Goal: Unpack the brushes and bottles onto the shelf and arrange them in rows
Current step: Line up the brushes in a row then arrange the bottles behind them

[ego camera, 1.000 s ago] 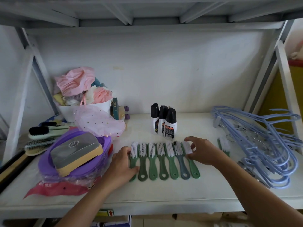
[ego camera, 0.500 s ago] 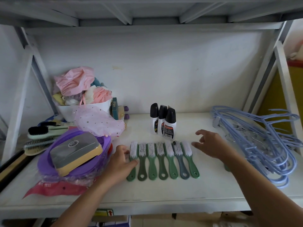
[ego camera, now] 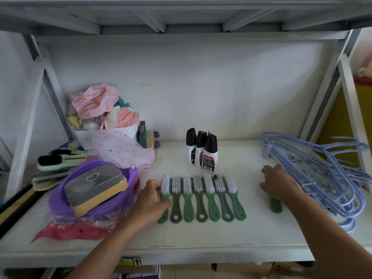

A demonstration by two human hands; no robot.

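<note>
Since a second ago, our right hand [ego camera: 278,187] has left the row of brushes [ego camera: 201,196] and now covers a lone brush [ego camera: 276,205] beside the hangers [ego camera: 326,174]. Only its green handle shows, and we cannot tell whether the fingers grip it. Our left hand [ego camera: 150,200] lies loosely curled against the leftmost brush, hiding part of its handle. Seven plastic brushes with white bristles lie side by side on the shelf [ego camera: 201,236]. Three black-capped bottles [ego camera: 202,151] stand behind them.

Two bare forearms, sleeveless in view; hands [ego camera: 150,200] ungloved, without rings or watch
</note>
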